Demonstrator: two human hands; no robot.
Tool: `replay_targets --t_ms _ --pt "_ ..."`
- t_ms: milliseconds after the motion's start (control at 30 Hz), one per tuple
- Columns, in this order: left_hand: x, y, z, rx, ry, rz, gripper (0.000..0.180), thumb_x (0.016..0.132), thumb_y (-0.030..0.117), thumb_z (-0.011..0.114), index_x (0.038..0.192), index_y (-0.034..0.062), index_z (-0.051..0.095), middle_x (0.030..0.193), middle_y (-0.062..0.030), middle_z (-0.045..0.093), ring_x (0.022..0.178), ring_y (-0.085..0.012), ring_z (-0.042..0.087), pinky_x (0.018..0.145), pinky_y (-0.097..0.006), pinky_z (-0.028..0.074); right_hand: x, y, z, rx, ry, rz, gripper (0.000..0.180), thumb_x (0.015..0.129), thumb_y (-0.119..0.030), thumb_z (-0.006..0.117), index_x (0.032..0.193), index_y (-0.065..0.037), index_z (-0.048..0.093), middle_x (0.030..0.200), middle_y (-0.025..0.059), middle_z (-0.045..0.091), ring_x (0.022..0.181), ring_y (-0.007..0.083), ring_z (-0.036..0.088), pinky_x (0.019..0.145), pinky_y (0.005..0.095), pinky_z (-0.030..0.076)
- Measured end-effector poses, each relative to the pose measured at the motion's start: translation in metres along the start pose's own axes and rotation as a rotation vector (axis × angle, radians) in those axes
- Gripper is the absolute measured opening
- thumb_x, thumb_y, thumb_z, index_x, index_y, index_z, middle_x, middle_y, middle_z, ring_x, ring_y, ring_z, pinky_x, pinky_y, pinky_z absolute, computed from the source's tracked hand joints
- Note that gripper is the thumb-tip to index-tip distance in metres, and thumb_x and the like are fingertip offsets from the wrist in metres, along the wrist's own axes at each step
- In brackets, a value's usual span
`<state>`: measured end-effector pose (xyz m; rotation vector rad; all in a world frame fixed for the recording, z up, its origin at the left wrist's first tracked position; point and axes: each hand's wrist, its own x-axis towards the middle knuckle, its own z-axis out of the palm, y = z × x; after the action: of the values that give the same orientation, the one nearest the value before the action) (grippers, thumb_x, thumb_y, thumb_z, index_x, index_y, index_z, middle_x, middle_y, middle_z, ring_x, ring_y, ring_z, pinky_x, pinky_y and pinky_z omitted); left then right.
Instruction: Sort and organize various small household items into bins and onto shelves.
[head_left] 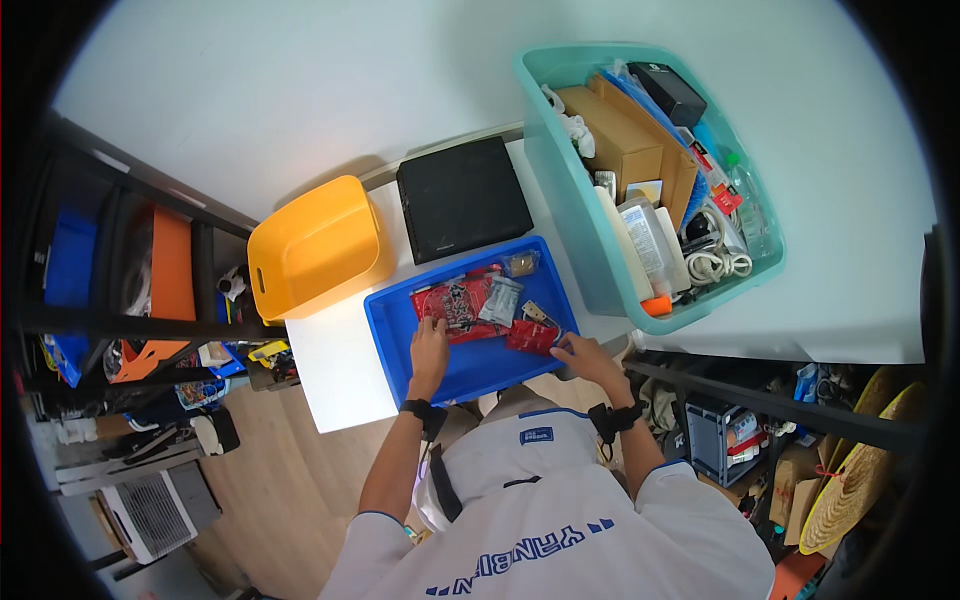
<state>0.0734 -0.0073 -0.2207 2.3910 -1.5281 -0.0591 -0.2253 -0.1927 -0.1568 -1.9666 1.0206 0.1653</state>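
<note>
A shallow blue tray lies in front of me with several small packages in it. The fingers of my left hand close on the lower left edge of a large red printed package. My right hand reaches over the tray's right side and pinches the corner of a smaller red packet. Partly over the large package rests a silvery-grey sachet. Close to the small packet is a light, narrow piece whose kind I cannot make out. A small clear-wrapped brownish item sits in the tray's far right corner.
A flat black box stands behind the tray, and a yellow bin is at its left. At the right a large teal tub holds cardboard, cables and a bottle. Black shelving flanks the white table.
</note>
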Motion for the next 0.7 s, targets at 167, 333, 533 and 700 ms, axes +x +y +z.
replay_targets --t_ms 167,333,533,700 --pt "0.007 0.001 0.017 0.061 -0.137 -0.053 0.018 0.089 0.006 0.065 0.106 0.0041 0.067 0.107 -0.0154 0.063 0.103 -0.0345 0.064 0.084 -0.046 0.056 0.001 0.004 0.01 -0.002 -0.043 -0.012 0.045 0.1 -0.041 0.067 0.111 0.002 0.068 0.098 0.0224 0.076 0.09 0.0378 0.074 0.082 0.0446 0.057" --pt "0.0 -0.004 0.011 0.0 -0.141 -0.066 0.017 0.088 0.004 0.065 0.105 0.0038 0.067 0.105 -0.0155 0.063 0.102 -0.0347 0.065 0.082 -0.046 0.056 0.001 0.003 0.016 0.011 -0.051 0.005 0.045 0.099 -0.041 0.066 0.111 0.002 0.068 0.096 0.0244 0.074 0.092 0.0409 0.072 0.083 0.0473 0.055" --pt "-0.022 -0.028 -0.029 0.031 -0.135 -0.127 0.013 0.088 0.002 0.063 0.099 0.0053 0.066 0.101 -0.014 0.064 0.099 -0.0352 0.066 0.079 -0.046 0.056 0.003 -0.02 0.025 -0.002 -0.058 -0.033 0.043 0.099 -0.039 0.067 0.112 0.002 0.067 0.098 0.0269 0.073 0.095 0.0454 0.07 0.084 0.0506 0.054" --pt "-0.049 -0.024 -0.094 -0.121 -0.006 -0.197 0.014 0.087 -0.003 0.062 0.097 0.0061 0.064 0.095 -0.0118 0.066 0.083 -0.0343 0.069 0.07 -0.044 0.057 -0.006 -0.076 0.03 0.06 0.023 -0.185 0.038 0.099 -0.03 0.069 0.12 0.001 0.064 0.104 0.0263 0.073 0.098 0.0431 0.071 0.085 0.0478 0.055"
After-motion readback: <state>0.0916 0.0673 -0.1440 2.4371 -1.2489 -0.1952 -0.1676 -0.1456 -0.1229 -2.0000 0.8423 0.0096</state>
